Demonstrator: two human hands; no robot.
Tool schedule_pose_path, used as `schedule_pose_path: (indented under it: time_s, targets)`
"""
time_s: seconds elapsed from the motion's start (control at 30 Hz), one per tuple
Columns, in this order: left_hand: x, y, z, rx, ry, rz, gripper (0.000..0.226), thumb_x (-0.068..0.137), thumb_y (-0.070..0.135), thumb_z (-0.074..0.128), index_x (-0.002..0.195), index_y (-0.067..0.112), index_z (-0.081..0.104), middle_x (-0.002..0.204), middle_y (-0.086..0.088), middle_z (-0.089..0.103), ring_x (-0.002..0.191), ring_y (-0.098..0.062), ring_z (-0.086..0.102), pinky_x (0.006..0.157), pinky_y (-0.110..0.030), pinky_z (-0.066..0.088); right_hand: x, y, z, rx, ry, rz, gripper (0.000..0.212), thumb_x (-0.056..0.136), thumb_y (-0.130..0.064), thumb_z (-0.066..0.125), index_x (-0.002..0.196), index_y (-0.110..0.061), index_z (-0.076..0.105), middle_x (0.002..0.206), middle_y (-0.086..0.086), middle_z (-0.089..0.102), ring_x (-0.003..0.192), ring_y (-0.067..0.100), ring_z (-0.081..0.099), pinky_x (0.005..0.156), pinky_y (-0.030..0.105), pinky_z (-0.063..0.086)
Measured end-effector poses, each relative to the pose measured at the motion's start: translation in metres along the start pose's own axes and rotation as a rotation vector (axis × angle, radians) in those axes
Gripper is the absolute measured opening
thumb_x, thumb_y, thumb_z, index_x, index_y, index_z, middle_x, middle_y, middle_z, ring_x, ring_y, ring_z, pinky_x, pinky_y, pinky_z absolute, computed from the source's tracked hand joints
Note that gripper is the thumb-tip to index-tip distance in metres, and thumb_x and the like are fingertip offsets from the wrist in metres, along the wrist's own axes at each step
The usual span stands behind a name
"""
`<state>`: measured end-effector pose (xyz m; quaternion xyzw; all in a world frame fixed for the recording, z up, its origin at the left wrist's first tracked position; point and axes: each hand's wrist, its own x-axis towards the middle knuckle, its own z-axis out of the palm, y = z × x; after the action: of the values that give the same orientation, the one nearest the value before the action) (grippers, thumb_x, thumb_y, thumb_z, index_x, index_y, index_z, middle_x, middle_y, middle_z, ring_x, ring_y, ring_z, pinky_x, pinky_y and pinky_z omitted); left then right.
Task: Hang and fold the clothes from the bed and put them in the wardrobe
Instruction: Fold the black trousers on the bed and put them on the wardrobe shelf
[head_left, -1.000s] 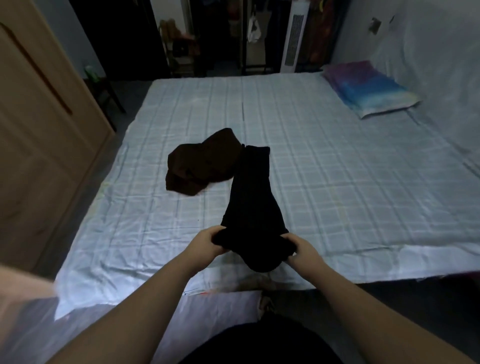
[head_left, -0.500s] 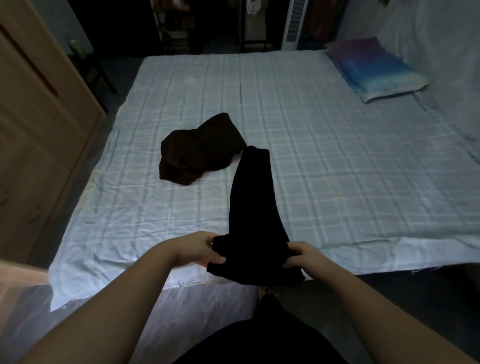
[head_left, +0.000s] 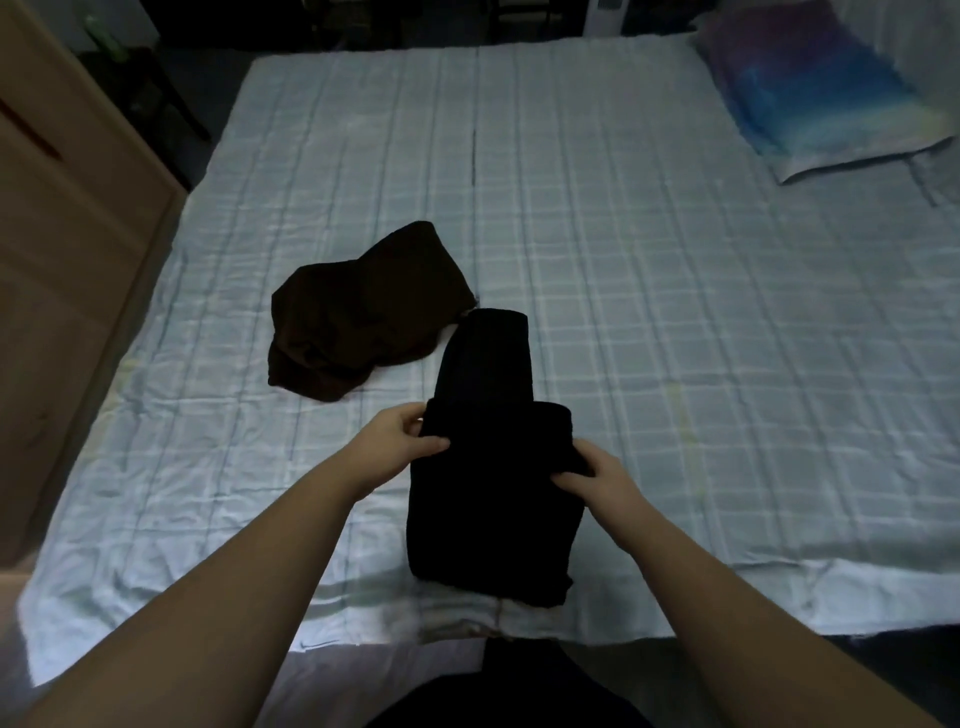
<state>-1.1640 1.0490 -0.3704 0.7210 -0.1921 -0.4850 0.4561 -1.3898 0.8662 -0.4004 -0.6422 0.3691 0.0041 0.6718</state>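
Note:
A black garment (head_left: 491, 467) lies lengthwise on the near part of the bed (head_left: 675, 338), its near end folded over onto the rest. My left hand (head_left: 400, 441) pinches the left corner of the folded edge. My right hand (head_left: 597, 480) pinches the right corner of that edge. A crumpled dark brown garment (head_left: 358, 312) lies on the bed just beyond and to the left, almost touching the black one's far end.
A wooden wardrobe (head_left: 62, 249) stands along the left side of the bed. A blue and purple pillow (head_left: 821, 88) lies at the far right corner. A dark chair (head_left: 140, 88) with a green bottle stands at the far left.
Both hands have carried the near end of the black garment forward and laid it over the middle, making a fold. The brown garment has not moved.

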Motion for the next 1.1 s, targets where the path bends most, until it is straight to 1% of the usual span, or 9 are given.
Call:
schedule_pose_path:
  time_s: [0.1, 0.23, 0.37, 0.57, 0.7, 0.77, 0.87, 0.97, 1.1]
  targets:
    - [0.044, 0.009, -0.003, -0.044, 0.079, -0.028, 0.034, 0.09, 0.003, 0.068, 0.122, 0.014, 0.063, 0.106, -0.006, 0.076, 0.102, -0.019, 0.072, 0.09, -0.03, 0.056, 0.049, -0.013, -0.016, -0.048, -0.008, 0.02, 0.022, 0.092, -0.006, 0.065, 0.113, -0.014, 0.066, 0.107, 0.006, 0.071, 0.099, 0.02, 0.07, 0.08, 0.026, 0.055]
    - [0.099, 0.018, -0.01, -0.078, 0.16, -0.047, 0.032, 0.091, 0.004, 0.068, 0.121, 0.015, 0.064, 0.107, -0.004, 0.075, 0.099, -0.015, 0.072, 0.085, -0.025, 0.056, 0.106, -0.026, -0.025, -0.051, 0.025, 0.041, 0.019, 0.093, -0.011, 0.066, 0.112, -0.017, 0.064, 0.105, 0.001, 0.07, 0.094, 0.013, 0.069, 0.071, 0.015, 0.053]
    - [0.16, 0.016, -0.017, -0.116, 0.246, -0.088, 0.031, 0.093, 0.007, 0.067, 0.122, 0.013, 0.061, 0.107, -0.004, 0.074, 0.096, -0.014, 0.072, 0.073, -0.018, 0.056, 0.165, -0.023, -0.024, -0.037, 0.105, 0.07, 0.023, 0.093, -0.018, 0.067, 0.116, -0.02, 0.062, 0.108, -0.001, 0.07, 0.097, 0.014, 0.069, 0.084, 0.031, 0.057]
    - [0.27, -0.01, -0.028, -0.062, 0.282, -0.083, 0.023, 0.093, 0.014, 0.069, 0.114, 0.019, 0.063, 0.11, 0.0, 0.069, 0.103, -0.017, 0.068, 0.092, -0.034, 0.056, 0.26, 0.003, -0.024, -0.056, 0.256, 0.078, 0.022, 0.096, -0.021, 0.063, 0.117, -0.022, 0.059, 0.106, -0.009, 0.066, 0.095, 0.004, 0.063, 0.077, 0.02, 0.049]
    - [0.329, -0.032, -0.032, -0.046, 0.279, -0.082, 0.029, 0.094, 0.016, 0.067, 0.122, 0.019, 0.061, 0.11, 0.005, 0.068, 0.103, -0.012, 0.066, 0.095, -0.032, 0.054, 0.317, 0.03, -0.021, -0.077, 0.332, 0.095, 0.026, 0.097, -0.024, 0.063, 0.123, -0.023, 0.057, 0.107, -0.01, 0.063, 0.098, 0.007, 0.063, 0.084, 0.025, 0.049]
    - [0.351, -0.047, -0.032, -0.056, 0.297, -0.08, 0.035, 0.096, 0.015, 0.065, 0.13, 0.015, 0.058, 0.108, 0.01, 0.066, 0.1, -0.007, 0.065, 0.092, -0.026, 0.052, 0.343, 0.045, -0.019, -0.112, 0.354, 0.103, 0.029, 0.097, -0.027, 0.063, 0.125, -0.023, 0.056, 0.11, -0.006, 0.064, 0.101, 0.013, 0.063, 0.088, 0.03, 0.05]
    - [0.373, -0.072, -0.035, 0.051, 0.376, -0.074, 0.044, 0.096, 0.016, 0.065, 0.138, 0.018, 0.053, 0.113, 0.013, 0.059, 0.098, 0.005, 0.056, 0.093, -0.018, 0.043, 0.371, 0.065, -0.013, -0.181, 0.365, 0.13, 0.036, 0.098, -0.03, 0.062, 0.132, -0.026, 0.051, 0.119, -0.001, 0.064, 0.107, 0.018, 0.063, 0.092, 0.034, 0.051]
    - [0.388, -0.095, -0.034, 0.203, 0.453, -0.005, 0.046, 0.094, 0.019, 0.067, 0.138, 0.022, 0.054, 0.121, 0.008, 0.06, 0.112, -0.008, 0.058, 0.101, -0.026, 0.046, 0.381, 0.079, -0.008, -0.286, 0.401, 0.108, 0.041, 0.099, -0.03, 0.06, 0.138, -0.023, 0.048, 0.127, 0.0, 0.062, 0.115, 0.018, 0.059, 0.099, 0.036, 0.049]
    - [0.407, -0.106, -0.03, 0.434, 0.521, 0.019, 0.043, 0.094, 0.023, 0.067, 0.135, 0.022, 0.053, 0.109, 0.005, 0.062, 0.098, -0.011, 0.058, 0.089, -0.028, 0.047, 0.389, 0.084, 0.008, -0.424, 0.496, 0.042, 0.042, 0.099, -0.028, 0.059, 0.138, -0.015, 0.052, 0.133, 0.006, 0.053, 0.122, 0.023, 0.051, 0.108, 0.038, 0.042]
